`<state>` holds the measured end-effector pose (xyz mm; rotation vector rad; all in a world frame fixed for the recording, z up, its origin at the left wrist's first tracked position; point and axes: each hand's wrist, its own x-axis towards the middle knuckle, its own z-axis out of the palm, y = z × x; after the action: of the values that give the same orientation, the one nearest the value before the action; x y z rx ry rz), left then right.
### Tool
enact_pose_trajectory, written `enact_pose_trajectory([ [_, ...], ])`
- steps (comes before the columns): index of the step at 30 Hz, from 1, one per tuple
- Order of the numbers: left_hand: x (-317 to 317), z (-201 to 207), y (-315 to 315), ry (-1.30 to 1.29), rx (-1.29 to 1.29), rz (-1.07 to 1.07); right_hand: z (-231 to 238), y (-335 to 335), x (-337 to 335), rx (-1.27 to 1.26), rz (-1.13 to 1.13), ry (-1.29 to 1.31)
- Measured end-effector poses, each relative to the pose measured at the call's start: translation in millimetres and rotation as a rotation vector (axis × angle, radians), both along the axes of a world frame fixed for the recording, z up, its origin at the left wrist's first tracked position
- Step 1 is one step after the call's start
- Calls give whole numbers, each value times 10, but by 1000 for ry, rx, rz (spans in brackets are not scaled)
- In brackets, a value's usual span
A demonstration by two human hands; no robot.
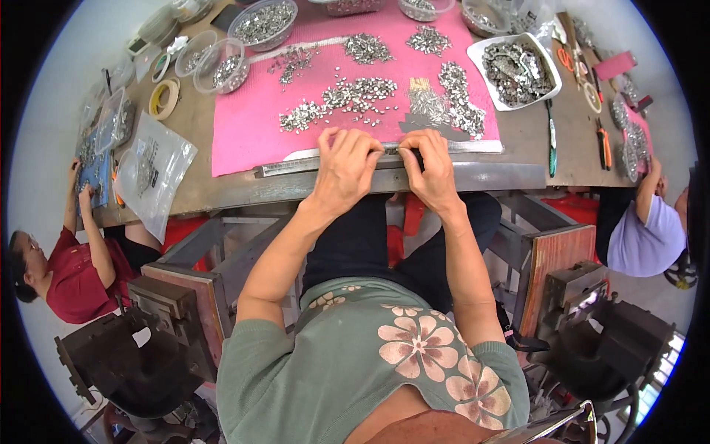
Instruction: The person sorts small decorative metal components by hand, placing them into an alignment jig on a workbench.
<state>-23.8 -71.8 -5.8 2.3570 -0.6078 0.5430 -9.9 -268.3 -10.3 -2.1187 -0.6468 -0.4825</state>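
Note:
My left hand [342, 169] and my right hand [431, 170] work close together at the front edge of the table. Both have fingers curled and thumb and fingertips pinched over a long, narrow metal rail [288, 167]. Whatever lies between the fingertips is too small or too covered to name. Just beyond the hands, a pink mat [240, 126] carries heaps of small silver metal pieces [347, 98]. Another long heap of metal pieces [462, 103] lies beyond my right hand, beside thin pale strips [429, 103] and a dark grey sheet [444, 131].
At the back left stand round plastic tubs [265, 26] of metal parts. A white tray [479, 55] full of parts sits right, near green-handled pliers [552, 140] and an orange-handled tool [604, 146]. Left are tape [164, 100] and a plastic bag [159, 174]. Co-workers sit at left [81, 274] and right [651, 233].

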Motion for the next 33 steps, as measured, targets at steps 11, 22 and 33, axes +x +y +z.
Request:
enact_pose_trajectory([
  [11, 23, -4, -128, -59, 39, -16, 18, -15, -6, -127, 27, -122],
  [22, 103, 7, -222, -35, 48, 30, -36, -95, -48, 184, -161, -58],
  [33, 95, -81, -132, -132, 160, -99, -352, 73, 35, 316, -316, -253],
])
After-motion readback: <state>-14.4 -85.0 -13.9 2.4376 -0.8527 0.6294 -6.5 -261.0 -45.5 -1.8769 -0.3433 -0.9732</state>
